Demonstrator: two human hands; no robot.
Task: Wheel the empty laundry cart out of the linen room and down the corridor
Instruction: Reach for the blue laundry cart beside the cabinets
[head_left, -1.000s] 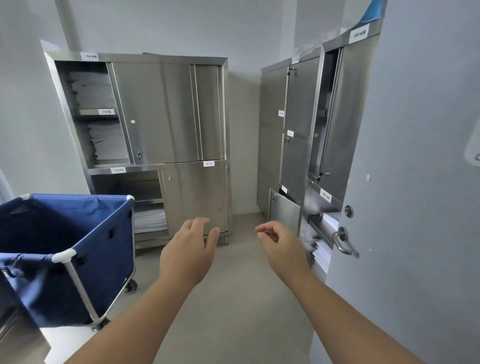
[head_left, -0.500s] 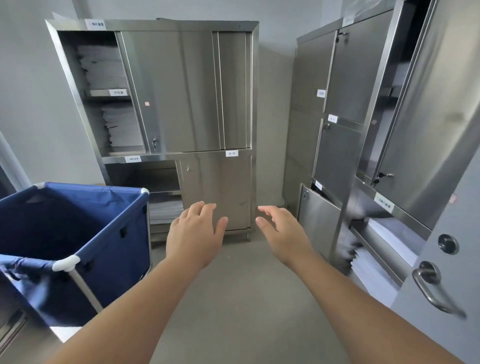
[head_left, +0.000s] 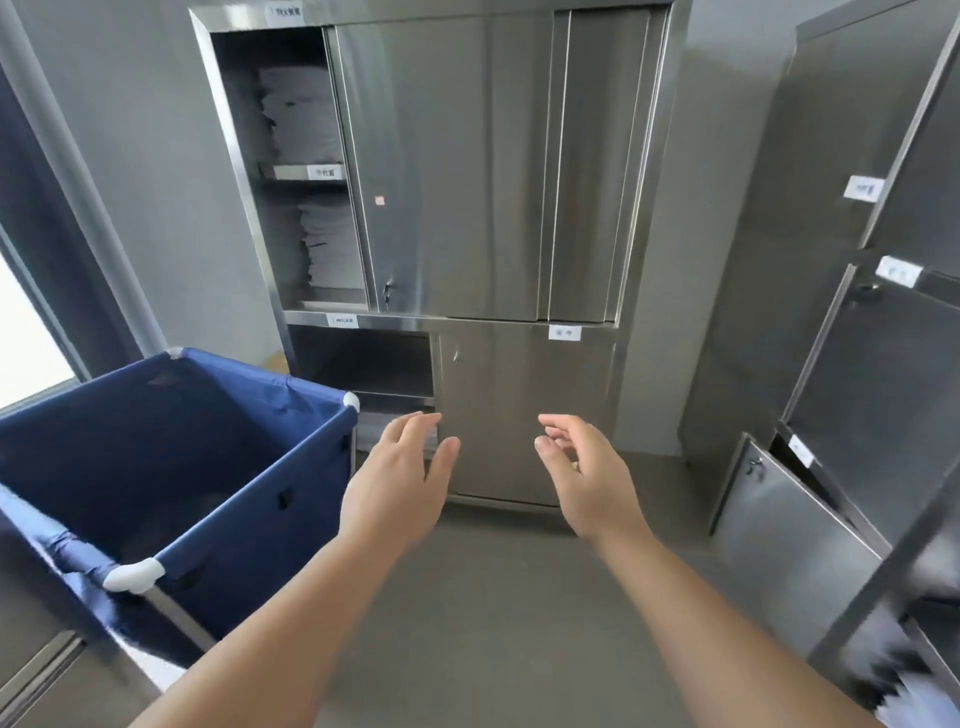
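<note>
Both my hands are empty and spread, gripping nothing. My left hand (head_left: 397, 480) sits just left of the frame's centre, back toward me, fingers loosely fanned and pointing up and away, thumb splayed out to the right. It touches nothing; the nearest thing is the right wall of the laundry cart (head_left: 171, 467), just beside it to the left, with a clear gap between. My right hand (head_left: 589, 475) sits just right of centre, turned a little inward so the thumb side faces the left hand, fingers slightly curled and apart. The two hands are level with each other and near, not touching. Both bare forearms run down to the bottom edge of the frame, spreading outward as they go.

The cart fills the lower left: a deep blue fabric bag hung on a metal frame with white corner caps, and nothing lying in the part of its inside that I can see. It stands on the grey floor (head_left: 493, 623).

Behind the hands, in the centre and top of the frame, is a stainless steel cabinet (head_left: 467, 182). Its upper left bay is open and holds stacks of folded white linen (head_left: 311, 182). Down the right edge stands another bank of steel lockers (head_left: 857, 415), one lower door tilted open.
</note>
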